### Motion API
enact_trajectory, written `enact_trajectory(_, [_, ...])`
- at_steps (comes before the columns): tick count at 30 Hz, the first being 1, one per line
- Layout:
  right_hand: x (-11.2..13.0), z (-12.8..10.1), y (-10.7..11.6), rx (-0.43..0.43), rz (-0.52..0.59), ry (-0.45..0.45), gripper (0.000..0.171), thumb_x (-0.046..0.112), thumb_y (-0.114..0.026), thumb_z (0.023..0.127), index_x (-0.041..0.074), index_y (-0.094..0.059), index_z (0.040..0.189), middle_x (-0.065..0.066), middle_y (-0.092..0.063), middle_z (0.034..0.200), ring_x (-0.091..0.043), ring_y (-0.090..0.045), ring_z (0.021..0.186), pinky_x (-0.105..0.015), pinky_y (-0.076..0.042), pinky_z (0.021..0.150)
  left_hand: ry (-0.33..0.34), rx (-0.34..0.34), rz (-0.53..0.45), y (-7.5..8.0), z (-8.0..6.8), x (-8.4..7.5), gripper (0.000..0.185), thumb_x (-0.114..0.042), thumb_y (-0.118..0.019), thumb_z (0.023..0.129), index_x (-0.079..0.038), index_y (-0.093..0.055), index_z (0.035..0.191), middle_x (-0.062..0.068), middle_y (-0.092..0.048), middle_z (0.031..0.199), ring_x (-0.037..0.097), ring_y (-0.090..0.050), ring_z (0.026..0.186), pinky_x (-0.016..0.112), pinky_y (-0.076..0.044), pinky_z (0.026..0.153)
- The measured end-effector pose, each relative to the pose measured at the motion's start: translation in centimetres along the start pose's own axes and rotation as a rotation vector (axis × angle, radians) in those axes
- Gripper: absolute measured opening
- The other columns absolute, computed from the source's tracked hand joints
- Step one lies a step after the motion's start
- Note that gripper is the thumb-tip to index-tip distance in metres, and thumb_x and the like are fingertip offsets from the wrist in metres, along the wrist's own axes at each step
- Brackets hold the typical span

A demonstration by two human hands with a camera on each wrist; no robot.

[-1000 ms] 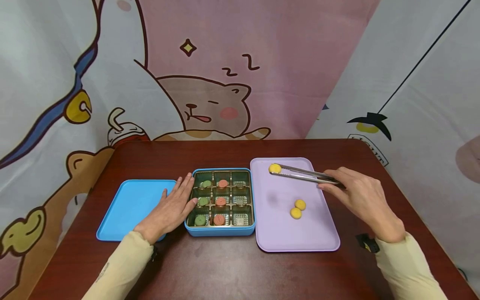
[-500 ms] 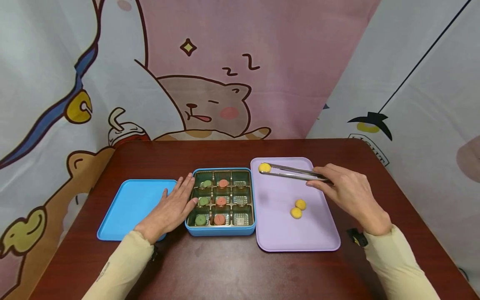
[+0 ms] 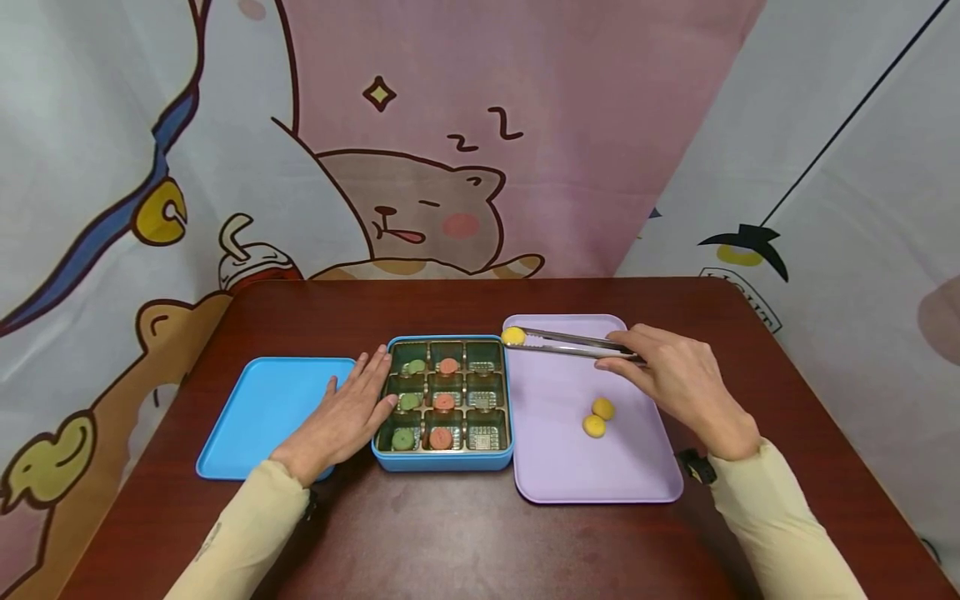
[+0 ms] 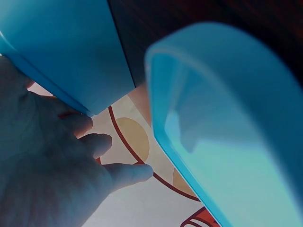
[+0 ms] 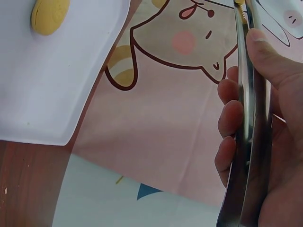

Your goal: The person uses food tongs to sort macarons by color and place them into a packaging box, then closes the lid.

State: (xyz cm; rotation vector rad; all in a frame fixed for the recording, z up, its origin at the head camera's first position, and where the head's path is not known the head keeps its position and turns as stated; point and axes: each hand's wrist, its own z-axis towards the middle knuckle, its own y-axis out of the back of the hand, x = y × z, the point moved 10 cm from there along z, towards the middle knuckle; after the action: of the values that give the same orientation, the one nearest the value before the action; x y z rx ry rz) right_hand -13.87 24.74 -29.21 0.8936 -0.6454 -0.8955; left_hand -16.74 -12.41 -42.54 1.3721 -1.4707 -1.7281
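My right hand (image 3: 678, 383) grips metal tongs (image 3: 573, 351), whose tips pinch a yellow macaron (image 3: 513, 336) above the purple tray's far left corner, right by the box's edge. In the right wrist view, fingers and thumb wrap the tongs (image 5: 248, 118). My left hand (image 3: 333, 425) lies with straight fingers against the left side of the blue box (image 3: 442, 461). Inside, a gold divider tray has green macarons (image 3: 403, 439) down its left column and orange macarons (image 3: 441, 438) down the middle. Ridged bottoms show in the right column.
The purple tray (image 3: 600, 475) sits right of the box, with two yellow macarons (image 3: 594, 426) on it. A blue lid (image 3: 262, 417) lies at the left, partly under my left forearm. A printed curtain (image 3: 585, 167) hangs behind the brown table (image 3: 442, 533).
My right hand has moved left, carrying the yellow macaron in the tongs from over the purple tray toward the box's right edge. The left hand stays in place.
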Motion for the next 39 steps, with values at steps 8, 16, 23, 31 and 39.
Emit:
enact_trajectory(8, [0.3, 0.6, -0.9, 0.007, 0.023, 0.020, 0.054, 0.067, -0.057, 0.094, 0.018, -0.078, 0.103, 0.011, -0.056, 0.076, -0.006, -0.043, 0.057, -0.026, -0.032, 0.045, 0.000, 0.003, 0.005, 0.0, 0.0, 0.0, 0.069, -0.042, -0.038, 0.113, -0.007, -0.011, 0.167, 0.009, -0.003, 0.174, 0.037, -0.007, 0.159, 0.076, -0.011, 0.116])
enact_trajectory(16, [0.3, 0.9, -2.1, 0.052, 0.006, 0.013, 0.050, 0.060, -0.070, 0.091, 0.013, -0.079, 0.106, 0.004, -0.070, 0.086, -0.009, -0.049, 0.058, -0.026, -0.036, 0.044, -0.002, 0.000, 0.000, 0.1, 0.0, -0.1, 0.069, -0.042, -0.037, 0.113, -0.007, -0.012, 0.167, 0.009, -0.004, 0.174, 0.037, -0.007, 0.159, 0.076, -0.012, 0.116])
enact_trajectory(23, [0.5, 1.2, -2.9, 0.092, -0.005, 0.009, 0.042, 0.049, -0.080, 0.087, 0.012, -0.079, 0.107, 0.002, -0.070, 0.085, -0.009, -0.050, 0.059, -0.026, -0.037, 0.044, -0.004, -0.002, 0.003, 0.1, 0.0, -0.1, 0.069, -0.040, -0.038, 0.113, -0.007, -0.011, 0.167, 0.009, -0.004, 0.174, 0.038, -0.008, 0.158, 0.076, -0.012, 0.116])
enact_trajectory(31, [0.6, 1.4, -3.6, 0.125, -0.001, -0.004, 0.042, 0.047, -0.082, 0.085, 0.011, -0.079, 0.108, 0.001, -0.070, 0.084, -0.011, -0.051, 0.060, -0.027, -0.039, 0.045, -0.008, -0.002, -0.002, 0.1, -0.1, -0.1, 0.069, -0.039, -0.039, 0.113, -0.007, -0.012, 0.167, 0.010, -0.004, 0.174, 0.037, -0.007, 0.159, 0.076, -0.011, 0.116])
enact_trajectory(39, [0.7, 1.6, -4.2, 0.150, 0.006, -0.013, 0.039, 0.046, -0.083, 0.084, 0.014, -0.078, 0.105, 0.006, -0.064, 0.080, -0.009, -0.047, 0.059, -0.026, -0.035, 0.044, -0.005, 0.001, 0.000, 0.1, -0.1, -0.1, 0.068, -0.040, -0.038, 0.113, -0.007, -0.012, 0.167, 0.010, -0.005, 0.174, 0.037, -0.007, 0.159, 0.076, -0.012, 0.116])
